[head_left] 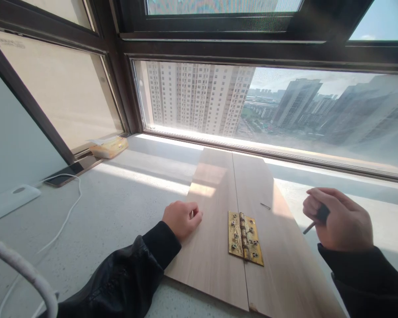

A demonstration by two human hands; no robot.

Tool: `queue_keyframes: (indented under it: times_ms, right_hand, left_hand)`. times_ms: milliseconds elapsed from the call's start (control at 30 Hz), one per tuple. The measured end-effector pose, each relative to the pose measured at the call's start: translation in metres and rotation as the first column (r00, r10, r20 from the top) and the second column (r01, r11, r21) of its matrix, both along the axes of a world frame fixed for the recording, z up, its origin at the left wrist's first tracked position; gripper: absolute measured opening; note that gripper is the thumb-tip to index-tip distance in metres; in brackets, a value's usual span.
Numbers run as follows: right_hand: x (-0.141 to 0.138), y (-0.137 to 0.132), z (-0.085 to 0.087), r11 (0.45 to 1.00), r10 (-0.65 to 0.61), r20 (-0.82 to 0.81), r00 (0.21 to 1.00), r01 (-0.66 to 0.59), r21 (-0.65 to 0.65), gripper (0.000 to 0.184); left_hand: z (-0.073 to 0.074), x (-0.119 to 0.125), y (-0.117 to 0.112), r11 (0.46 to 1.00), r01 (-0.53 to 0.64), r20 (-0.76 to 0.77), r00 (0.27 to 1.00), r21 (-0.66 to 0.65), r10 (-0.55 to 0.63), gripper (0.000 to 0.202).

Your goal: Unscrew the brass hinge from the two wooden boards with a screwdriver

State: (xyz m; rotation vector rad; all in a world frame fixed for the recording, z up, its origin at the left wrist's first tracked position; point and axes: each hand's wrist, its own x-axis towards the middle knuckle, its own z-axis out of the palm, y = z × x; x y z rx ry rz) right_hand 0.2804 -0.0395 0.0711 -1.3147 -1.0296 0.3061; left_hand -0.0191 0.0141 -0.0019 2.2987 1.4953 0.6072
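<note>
Two pale wooden boards (215,247) lie side by side on the sill with a narrow seam between them. A worn brass-coloured hinge (245,238) lies open across the seam, with several screws in its holes. A thin metal pin or screw (265,206) rests on the right board. My left hand (182,219) rests by the left board's edge, its fingers curled with nothing visible in them. Off to the right of the boards, my right hand (343,221) is closed around a screwdriver (323,213). Its dark handle and part of its metal shaft show; my fingers cover the rest.
A tissue pack (109,147) and a phone (61,177) lie at the left by the window frame. A white power strip (13,201) and a white cable (76,201) are nearer. A curved white tube (23,265) rises at lower left. The window (199,99) borders the sill's back.
</note>
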Motion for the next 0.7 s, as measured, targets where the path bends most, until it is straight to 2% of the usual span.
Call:
queue_keyframes:
  times_ms: [67, 100, 133, 200, 267, 367, 700]
  right_hand:
    - [-0.013, 0.003, 0.018, 0.992, 0.129, -0.183, 0.975, -0.128, 0.017, 0.007]
    - [-0.022, 0.006, 0.022, 0.964, 0.265, -0.457, 0.849, -0.238, 0.117, 0.012]
    - [-0.032, 0.008, 0.022, 0.951, 0.309, -0.512, 0.802, -0.264, 0.16, 0.013]
    - [-0.052, 0.013, 0.012, 0.934, 0.355, -0.537, 0.765, -0.314, 0.17, 0.012]
    - [-0.068, 0.016, -0.006, 0.917, 0.392, -0.549, 0.738, -0.363, 0.167, 0.01]
    - [-0.079, 0.017, -0.026, 0.896, 0.436, -0.545, 0.716, -0.404, 0.185, 0.01]
    - [-0.079, 0.016, -0.031, 0.844, 0.531, -0.478, 0.7, -0.49, 0.219, 0.013]
  left_hand:
    - [0.0, 0.0, 0.0, 1.0, 0.003, -0.009, 1.0, 0.013, -0.003, 0.028]
    - [0.0, 0.001, 0.0, 1.0, 0.001, -0.015, 1.0, 0.02, -0.001, 0.028]
    - [0.0, 0.001, -0.001, 1.0, -0.003, -0.021, 1.0, 0.026, 0.003, 0.028]
    - [0.0, 0.0, -0.001, 1.0, -0.01, -0.031, 0.999, 0.026, 0.01, 0.028]
    - [0.0, 0.0, -0.001, 1.0, -0.007, -0.036, 0.999, 0.022, 0.008, 0.029]
    - [0.0, -0.001, -0.001, 1.0, 0.003, -0.036, 0.999, 0.022, -0.002, 0.029]
    - [-0.001, 0.0, 0.0, 1.0, -0.013, -0.041, 0.999, 0.004, 0.013, 0.03]
